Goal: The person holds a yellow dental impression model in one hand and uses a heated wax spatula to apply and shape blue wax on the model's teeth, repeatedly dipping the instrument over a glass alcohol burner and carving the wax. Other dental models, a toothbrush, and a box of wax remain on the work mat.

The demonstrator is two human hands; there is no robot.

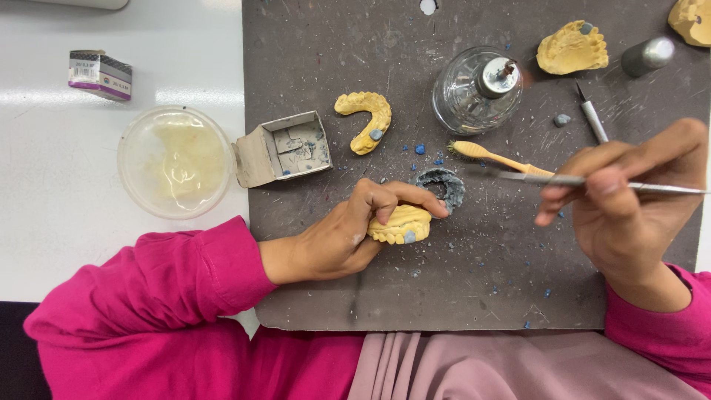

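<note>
My left hand [348, 233] grips a yellow dental cast [404, 224] with teeth and a small grey-blue wax spot, resting on the dark grey mat [459, 281]. Just beyond its fingertips lies a grey-blue wax ring [444, 185]. My right hand [629, 200] holds a thin metal carving tool [544, 178] level, its tip pointing left above a yellow toothbrush [489, 155]. Both sleeves are pink.
A second yellow arch cast [366, 118] lies by an open grey cardboard box [285, 148]. A glass spirit lamp [478, 90], another cast [572, 48], a metal cylinder [648, 55] and a spare tool [592, 118] sit at the back. A clear round dish [174, 161] and a small box [100, 74] stand on the white table.
</note>
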